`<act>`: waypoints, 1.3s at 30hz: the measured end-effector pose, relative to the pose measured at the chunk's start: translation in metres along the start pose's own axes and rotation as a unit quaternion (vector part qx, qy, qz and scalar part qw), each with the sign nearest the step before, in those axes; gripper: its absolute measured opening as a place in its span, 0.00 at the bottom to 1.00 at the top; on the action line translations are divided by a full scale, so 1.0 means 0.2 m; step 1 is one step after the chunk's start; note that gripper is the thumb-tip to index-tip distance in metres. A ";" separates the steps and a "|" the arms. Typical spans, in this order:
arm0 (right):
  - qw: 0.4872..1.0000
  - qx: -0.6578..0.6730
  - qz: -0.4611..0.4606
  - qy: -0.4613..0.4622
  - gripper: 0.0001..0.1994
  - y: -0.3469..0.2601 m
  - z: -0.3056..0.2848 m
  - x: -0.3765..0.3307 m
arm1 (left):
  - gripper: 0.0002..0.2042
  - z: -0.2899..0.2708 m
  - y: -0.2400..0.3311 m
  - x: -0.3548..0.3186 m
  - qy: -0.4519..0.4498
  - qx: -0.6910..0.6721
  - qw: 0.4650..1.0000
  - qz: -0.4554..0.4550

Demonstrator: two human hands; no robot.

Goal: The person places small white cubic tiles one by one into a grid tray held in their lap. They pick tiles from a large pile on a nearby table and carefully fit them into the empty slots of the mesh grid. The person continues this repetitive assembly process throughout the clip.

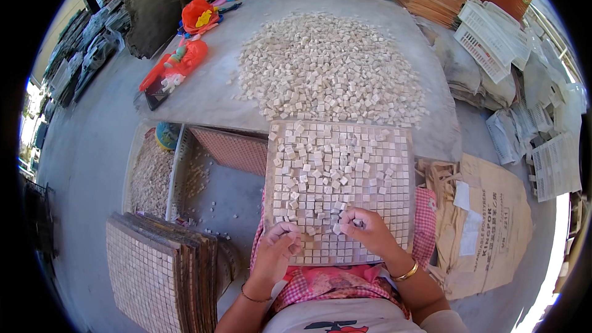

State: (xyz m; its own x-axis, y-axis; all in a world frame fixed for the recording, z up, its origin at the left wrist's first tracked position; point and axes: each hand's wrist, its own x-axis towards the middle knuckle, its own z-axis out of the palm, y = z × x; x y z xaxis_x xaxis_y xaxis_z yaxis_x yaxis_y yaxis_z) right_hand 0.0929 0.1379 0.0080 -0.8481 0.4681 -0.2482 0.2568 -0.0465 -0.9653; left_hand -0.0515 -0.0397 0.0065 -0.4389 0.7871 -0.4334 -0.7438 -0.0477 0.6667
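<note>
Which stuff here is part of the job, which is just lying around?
In use: left hand, right hand, grid tray, loose tiles, tile heap, finished sheets.
Lying about: orange toys, white crates, paper sack.

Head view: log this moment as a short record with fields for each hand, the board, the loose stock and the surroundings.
left hand: left hand rests on the lower edge of the grid tray, fingers curled over small tiles
right hand: right hand on the tray, fingers pinching at a small tile; gold bangle on the wrist
tray: mostly filled with square pale tiles, loose ones scattered on top
loose stock: tile heap on the stone slab beyond the tray
left side: stack of finished mosaic sheets
right side: white plastic grids, paper sack
</note>
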 end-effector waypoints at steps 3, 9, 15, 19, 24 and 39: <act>0.998 -0.046 -0.046 0.001 0.09 -0.04 0.04 -0.05 | 0.09 0.09 -0.05 0.01 -0.038 0.086 0.993 -0.077; 0.989 -0.103 -0.105 0.008 0.08 -0.06 0.07 -0.10 | 0.10 0.13 -0.12 0.00 -0.090 0.185 0.978 -0.036; 0.943 -0.222 -0.249 0.014 0.09 -0.08 0.06 -0.15 | 0.15 0.12 -0.18 -0.01 -0.087 0.130 0.984 -0.084; 0.978 -0.140 -0.154 0.002 0.07 -0.05 0.03 -0.17 | 0.18 0.14 -0.19 -0.02 -0.132 0.282 0.949 -0.048; 0.995 0.069 0.073 -0.013 0.08 -0.04 0.01 -0.21 | 0.21 0.20 -0.17 -0.03 -0.142 0.306 0.940 -0.049; 0.911 -0.396 -0.072 -0.092 0.07 0.02 -0.18 -0.21 | 0.17 0.13 -0.20 -0.01 -0.097 0.242 0.965 -0.043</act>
State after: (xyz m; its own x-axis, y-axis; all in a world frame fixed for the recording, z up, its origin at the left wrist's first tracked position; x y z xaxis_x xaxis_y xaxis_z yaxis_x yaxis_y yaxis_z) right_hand 0.1474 0.1503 0.0169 -0.9443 0.2590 -0.2030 0.3280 0.6888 -0.6465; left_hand -0.0075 -0.0227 -0.0036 -0.2488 0.8775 -0.4100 -0.4313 0.2787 0.8581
